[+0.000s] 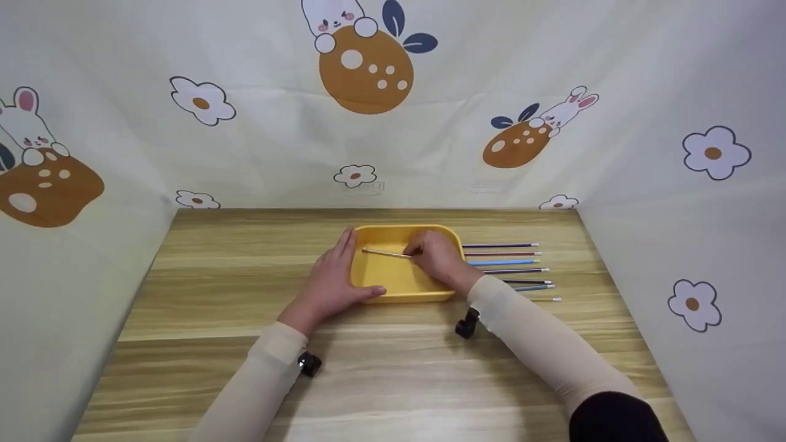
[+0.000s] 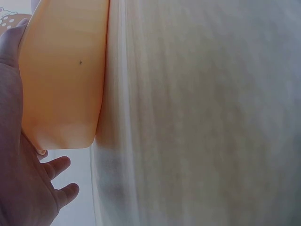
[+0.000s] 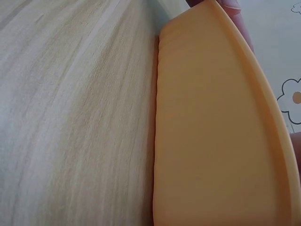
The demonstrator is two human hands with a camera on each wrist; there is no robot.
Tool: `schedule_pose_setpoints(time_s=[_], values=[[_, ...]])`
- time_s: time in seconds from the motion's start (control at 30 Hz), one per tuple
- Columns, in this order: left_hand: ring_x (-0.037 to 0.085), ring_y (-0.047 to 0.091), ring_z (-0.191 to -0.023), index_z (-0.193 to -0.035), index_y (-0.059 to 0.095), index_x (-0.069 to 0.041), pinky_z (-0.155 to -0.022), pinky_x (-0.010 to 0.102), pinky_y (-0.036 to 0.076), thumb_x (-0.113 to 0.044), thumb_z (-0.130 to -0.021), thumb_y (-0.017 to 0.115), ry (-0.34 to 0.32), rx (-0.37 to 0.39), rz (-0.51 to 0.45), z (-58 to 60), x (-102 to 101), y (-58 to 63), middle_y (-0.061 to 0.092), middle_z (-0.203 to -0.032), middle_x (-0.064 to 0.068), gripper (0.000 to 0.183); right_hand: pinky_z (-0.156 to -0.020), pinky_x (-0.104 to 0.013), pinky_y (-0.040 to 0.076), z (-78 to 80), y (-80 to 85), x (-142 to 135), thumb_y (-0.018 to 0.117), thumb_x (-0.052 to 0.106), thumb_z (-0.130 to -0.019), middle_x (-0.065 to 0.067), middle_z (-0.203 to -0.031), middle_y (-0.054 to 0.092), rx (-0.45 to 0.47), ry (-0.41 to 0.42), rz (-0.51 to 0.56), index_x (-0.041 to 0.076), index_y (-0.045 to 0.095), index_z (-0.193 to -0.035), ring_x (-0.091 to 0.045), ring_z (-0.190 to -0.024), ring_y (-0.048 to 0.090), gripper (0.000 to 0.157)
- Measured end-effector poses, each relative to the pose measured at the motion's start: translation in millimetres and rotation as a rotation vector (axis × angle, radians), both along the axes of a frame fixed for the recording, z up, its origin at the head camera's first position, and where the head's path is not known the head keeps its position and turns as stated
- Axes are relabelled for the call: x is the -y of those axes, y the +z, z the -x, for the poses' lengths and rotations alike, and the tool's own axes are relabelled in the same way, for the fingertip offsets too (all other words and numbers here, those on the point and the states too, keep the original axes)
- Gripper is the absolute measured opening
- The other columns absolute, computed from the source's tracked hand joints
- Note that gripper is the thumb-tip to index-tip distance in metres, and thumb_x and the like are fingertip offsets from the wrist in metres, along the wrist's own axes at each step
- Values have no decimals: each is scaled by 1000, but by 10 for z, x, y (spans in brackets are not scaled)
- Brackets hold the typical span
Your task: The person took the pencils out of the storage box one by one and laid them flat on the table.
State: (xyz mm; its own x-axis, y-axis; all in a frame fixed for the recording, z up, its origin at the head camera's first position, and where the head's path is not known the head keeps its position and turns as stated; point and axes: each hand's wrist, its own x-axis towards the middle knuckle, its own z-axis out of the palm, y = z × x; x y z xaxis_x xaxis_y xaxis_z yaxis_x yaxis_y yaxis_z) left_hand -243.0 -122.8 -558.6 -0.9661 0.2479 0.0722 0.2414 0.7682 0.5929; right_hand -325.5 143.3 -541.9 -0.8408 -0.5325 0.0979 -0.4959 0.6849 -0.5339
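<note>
A yellow plastic tray (image 1: 405,297) stands on the table, also seen from outside as an orange-looking wall (image 2: 63,84) in the left wrist view. My left hand (image 1: 331,279) rests against its left side, fingers extended along the wall and thumb lying over the front rim. Inside the tray, my right hand (image 1: 439,255) pinches one end of a pale pencil (image 1: 387,252), whose other end points left. In the right wrist view the tray wall (image 3: 211,122) hides most of that hand and the pencil.
Several pencils (image 1: 506,262) lie roughly side by side right of the tray, eraser ends to the right; the tray and right arm cover their other ends. A wood-grain table (image 1: 233,264) is enclosed by printed cloth walls (image 1: 264,147) at the back and both sides.
</note>
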Motion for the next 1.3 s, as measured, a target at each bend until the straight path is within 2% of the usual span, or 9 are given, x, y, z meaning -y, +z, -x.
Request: schedule_pose_setpoints(time_s=[0.27,0.47,0.87,1.3], values=[[49,35,-159,-178,9,-8,-132,61,26,-79,-79,85,-4,-11,-1,6,3,-4,11,-186,11,143,-86,-36,63,1,4,-2,78,-10,-90,-6,-100,82,73,-21,-3,5,89,-103,-19,-93,72,23],[48,35,-160,-178,10,-8,-132,62,26,-83,-79,82,-1,-10,4,11,-3,-17,11,-186,11,144,-79,-31,60,15,-18,-14,78,-7,-89,-2,-93,80,77,0,-3,5,88,-101,-14,-86,67,20],[51,34,-159,-178,8,-8,-133,62,23,-74,-81,87,-4,-15,1,-5,5,4,11,-186,13,141,-76,-28,57,-7,44,-12,77,-8,-88,-1,-90,76,113,58,48,2,84,-101,-10,-82,64,18],[51,36,-158,-178,10,-7,-132,64,25,-78,-80,84,-10,-20,8,8,-1,5,12,-186,12,142,-76,-30,56,-52,200,-133,70,-6,-89,-7,-94,78,107,101,86,-1,84,-105,-15,-84,64,22]])
